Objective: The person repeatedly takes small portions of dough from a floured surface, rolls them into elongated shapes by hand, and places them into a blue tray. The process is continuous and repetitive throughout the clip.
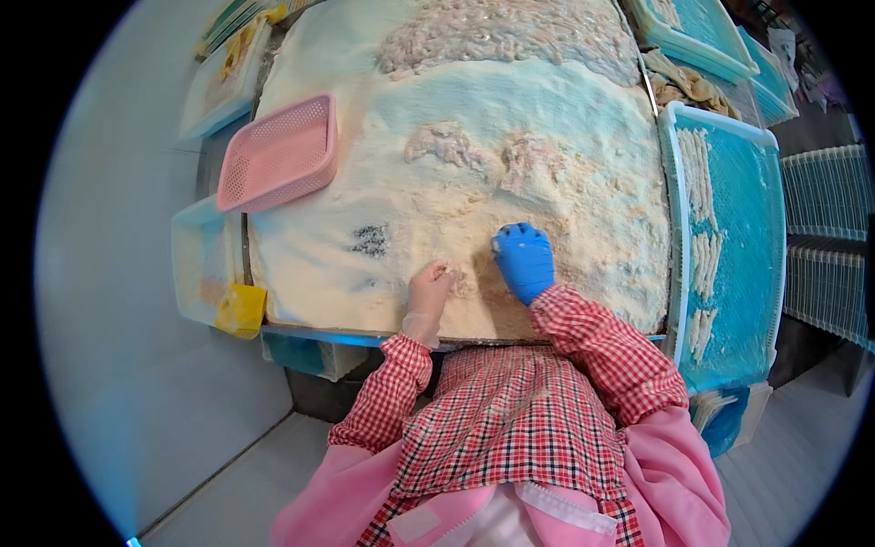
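Grey wall (pixel 118 255) beyond left edge of my worktop (pixel 245 255); pale floor (pixel 241 474) below its near-left corner; slatted panels (pixel 825 193) past right edge

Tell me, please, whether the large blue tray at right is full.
Partly filled: the blue tray has pale strips down its left side, elsewhere mostly bare.

Pink top (pixel 674 460), checked apron (pixel 519 410), blue right glove (pixel 526 263) (left glove (pixel 422 319) perhaps clear)

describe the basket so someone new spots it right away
Find the powder-covered table. Over its left edge, beyond the left hand, sits a rectangular basket. Its pink, perforated walls set it apart from the pale containers nearby.
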Action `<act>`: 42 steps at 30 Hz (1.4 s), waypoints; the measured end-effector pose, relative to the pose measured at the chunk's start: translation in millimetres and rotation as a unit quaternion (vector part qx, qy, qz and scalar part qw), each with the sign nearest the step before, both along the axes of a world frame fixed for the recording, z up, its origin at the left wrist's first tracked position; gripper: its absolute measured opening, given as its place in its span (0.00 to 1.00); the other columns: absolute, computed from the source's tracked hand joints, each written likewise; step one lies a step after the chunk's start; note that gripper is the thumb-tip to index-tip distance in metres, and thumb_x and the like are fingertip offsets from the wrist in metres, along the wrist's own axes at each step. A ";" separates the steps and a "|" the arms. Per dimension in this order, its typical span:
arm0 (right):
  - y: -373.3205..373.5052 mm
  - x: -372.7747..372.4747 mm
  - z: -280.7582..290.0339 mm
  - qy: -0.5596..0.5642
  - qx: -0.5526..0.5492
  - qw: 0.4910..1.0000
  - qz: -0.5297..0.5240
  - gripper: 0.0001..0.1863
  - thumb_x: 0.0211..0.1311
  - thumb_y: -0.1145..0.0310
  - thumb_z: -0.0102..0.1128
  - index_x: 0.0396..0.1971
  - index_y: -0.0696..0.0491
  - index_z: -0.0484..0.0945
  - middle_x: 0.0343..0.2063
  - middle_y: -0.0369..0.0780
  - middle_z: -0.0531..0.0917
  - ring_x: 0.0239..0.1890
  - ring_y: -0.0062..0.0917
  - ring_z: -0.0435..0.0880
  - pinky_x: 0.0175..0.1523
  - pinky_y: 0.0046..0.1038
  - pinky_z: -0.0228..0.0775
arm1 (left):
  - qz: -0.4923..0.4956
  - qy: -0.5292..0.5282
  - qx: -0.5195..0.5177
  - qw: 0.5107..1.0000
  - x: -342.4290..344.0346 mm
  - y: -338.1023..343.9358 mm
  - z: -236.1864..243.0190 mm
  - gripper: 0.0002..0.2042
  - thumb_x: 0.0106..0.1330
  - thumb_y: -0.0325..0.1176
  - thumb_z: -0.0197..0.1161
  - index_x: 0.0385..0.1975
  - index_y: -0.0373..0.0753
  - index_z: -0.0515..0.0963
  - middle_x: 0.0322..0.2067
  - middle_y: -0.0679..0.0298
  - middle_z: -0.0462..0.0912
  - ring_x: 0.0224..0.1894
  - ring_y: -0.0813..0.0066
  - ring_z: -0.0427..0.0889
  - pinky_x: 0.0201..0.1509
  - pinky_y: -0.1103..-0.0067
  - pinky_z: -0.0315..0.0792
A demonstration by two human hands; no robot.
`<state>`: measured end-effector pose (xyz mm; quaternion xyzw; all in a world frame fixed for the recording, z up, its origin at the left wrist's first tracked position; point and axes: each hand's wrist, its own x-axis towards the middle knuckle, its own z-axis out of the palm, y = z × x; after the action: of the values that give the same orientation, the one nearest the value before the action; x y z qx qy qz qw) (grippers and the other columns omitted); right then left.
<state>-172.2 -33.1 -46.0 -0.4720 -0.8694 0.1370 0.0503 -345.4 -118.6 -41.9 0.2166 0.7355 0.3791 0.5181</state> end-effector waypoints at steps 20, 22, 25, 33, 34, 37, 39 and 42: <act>-70.8 11.8 10.7 0.834 -0.308 0.400 -0.222 0.28 0.71 0.53 0.41 0.66 0.51 0.57 0.63 0.43 0.63 0.64 0.33 0.63 0.68 0.37 0.54 | -0.285 0.289 0.324 0.855 132.2 16.9 53.9 0.26 0.69 0.43 0.43 0.64 0.36 0.59 0.66 0.50 0.58 0.71 0.54 0.50 0.73 0.64 0.40; -69.4 -15.1 34.9 0.976 -0.093 0.085 -0.179 0.31 0.70 0.54 0.41 0.69 0.49 0.49 0.69 0.41 0.52 0.69 0.36 0.56 0.69 0.37 0.51 | -0.397 0.280 0.323 0.812 146.3 15.8 40.6 0.26 0.72 0.43 0.39 0.66 0.38 0.56 0.67 0.52 0.54 0.72 0.55 0.46 0.73 0.65 0.39; -63.3 56.9 8.8 0.866 -0.422 0.057 -0.261 0.29 0.71 0.50 0.40 0.65 0.50 0.57 0.63 0.44 0.64 0.61 0.37 0.68 0.60 0.38 0.67 | -0.427 0.439 0.324 0.721 149.5 50.9 32.1 0.23 0.70 0.40 0.44 0.61 0.36 0.64 0.64 0.52 0.61 0.69 0.55 0.52 0.71 0.64 0.44; -56.3 137.4 8.7 0.783 -0.485 0.214 -0.325 0.23 0.70 0.53 0.45 0.54 0.55 0.70 0.44 0.43 0.80 0.46 0.34 0.79 0.53 0.37 0.72 | -0.381 0.280 0.279 0.836 133.3 99.8 -10.1 0.14 0.63 0.33 0.61 0.46 0.34 0.77 0.43 0.59 0.80 0.40 0.65 0.78 0.43 0.73 0.72; -53.6 141.1 11.9 0.785 -0.462 0.239 -0.335 0.23 0.70 0.53 0.45 0.54 0.56 0.70 0.45 0.43 0.79 0.47 0.34 0.78 0.54 0.36 0.71 | -0.347 0.243 0.286 0.860 134.9 99.3 -5.3 0.13 0.63 0.33 0.61 0.45 0.35 0.78 0.39 0.60 0.82 0.36 0.67 0.79 0.40 0.76 0.73; -44.3 151.0 10.4 0.807 -0.440 0.212 -0.333 0.27 0.71 0.55 0.44 0.62 0.57 0.61 0.57 0.45 0.71 0.60 0.34 0.69 0.62 0.35 0.64 | -0.161 -0.041 0.077 0.983 137.0 87.0 21.4 0.13 0.62 0.33 0.63 0.45 0.37 0.80 0.32 0.61 0.82 0.33 0.75 0.79 0.36 0.81 0.72; -40.1 148.7 8.1 0.828 -0.429 0.191 -0.307 0.30 0.71 0.57 0.44 0.66 0.54 0.53 0.63 0.46 0.63 0.66 0.35 0.61 0.67 0.36 0.58 | -0.169 -0.062 0.070 0.981 148.5 72.0 49.3 0.11 0.63 0.28 0.60 0.44 0.36 0.80 0.35 0.65 0.83 0.32 0.79 0.78 0.36 0.83 0.72; -32.0 127.4 16.1 0.847 -0.427 0.134 -0.287 0.29 0.71 0.58 0.45 0.67 0.52 0.54 0.63 0.46 0.63 0.66 0.36 0.61 0.66 0.39 0.59 | -0.180 0.001 0.117 0.977 163.6 43.7 49.4 0.11 0.61 0.29 0.62 0.42 0.38 0.81 0.34 0.64 0.82 0.33 0.78 0.78 0.37 0.83 0.71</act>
<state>-44.8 -65.1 -29.9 -0.2177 0.1201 0.7747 0.5814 -181.8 -74.9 7.5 0.4046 0.6358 0.3628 0.5481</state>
